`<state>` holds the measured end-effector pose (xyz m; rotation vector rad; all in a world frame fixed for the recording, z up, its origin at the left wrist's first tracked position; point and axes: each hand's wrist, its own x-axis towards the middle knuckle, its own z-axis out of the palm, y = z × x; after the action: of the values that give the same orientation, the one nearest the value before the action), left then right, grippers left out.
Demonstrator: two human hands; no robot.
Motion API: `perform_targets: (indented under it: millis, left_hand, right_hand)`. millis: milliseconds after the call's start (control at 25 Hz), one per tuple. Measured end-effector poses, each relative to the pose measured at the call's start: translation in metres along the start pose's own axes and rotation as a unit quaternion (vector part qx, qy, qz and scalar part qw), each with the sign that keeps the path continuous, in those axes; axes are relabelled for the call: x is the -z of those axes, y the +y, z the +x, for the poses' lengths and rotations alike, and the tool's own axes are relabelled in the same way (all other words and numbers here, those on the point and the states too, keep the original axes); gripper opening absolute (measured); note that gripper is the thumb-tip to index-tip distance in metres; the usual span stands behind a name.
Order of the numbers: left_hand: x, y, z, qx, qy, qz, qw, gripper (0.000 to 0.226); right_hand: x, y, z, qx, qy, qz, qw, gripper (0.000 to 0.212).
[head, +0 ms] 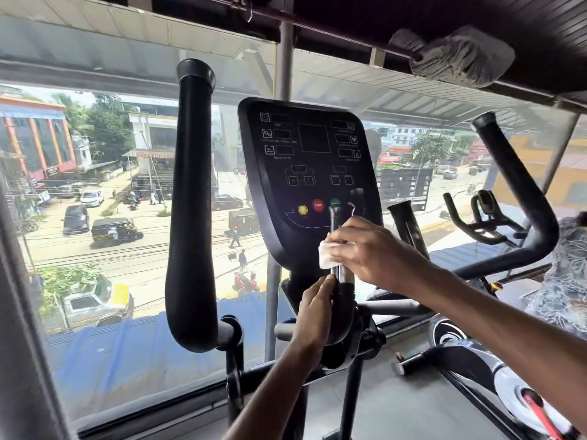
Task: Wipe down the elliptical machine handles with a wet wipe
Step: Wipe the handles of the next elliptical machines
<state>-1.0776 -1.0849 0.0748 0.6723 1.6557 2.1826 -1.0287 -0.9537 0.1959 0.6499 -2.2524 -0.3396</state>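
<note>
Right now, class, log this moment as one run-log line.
phase: wiping | right hand: holds wet wipe against inner handle | left hand: grips same handle below

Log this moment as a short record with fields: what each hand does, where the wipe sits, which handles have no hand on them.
right hand: wraps the wet wipe round the chrome part of the inner handle, in front of the console
left hand: holds the same handle lower down, at its black bend
wet wipe: white, pressed on the chrome
no hand on: tall left handle, tall right handle, second inner handle
console: displays dark
</note>
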Motion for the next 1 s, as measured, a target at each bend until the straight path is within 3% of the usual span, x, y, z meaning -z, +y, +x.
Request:
perform_targets:
  millis: [280,440,640,1000]
  left_hand:
    - [-0.004,0.003,-0.014,-0.020,0.002,0.003,1.000,0.031]
    - [0.005,-0.013,-0.033,-0.065,-0.010,0.087,0.994,0.044]
    - [0.015,-0.018,-0.045,-0.117,0.007,0.200,0.973,0.013]
    - [0.010,-0.007,-0.046,-0.090,0.027,0.168,0.981,0.019]
  right_hand:
    - [-0.001,0.004,-0.003,-0.033,0.035,0.005,0.999,0.020]
    - [0.001,0.002,0.004,0.039,-0.027,0.007,0.999,0.012]
    - [-0.002,-0.009,-0.010,0.091,-0.089,-0.013,0.992,0.016]
    - [-0.006,-0.017,-0.033,0.017,-0.012,-0.014,1.000,0.025]
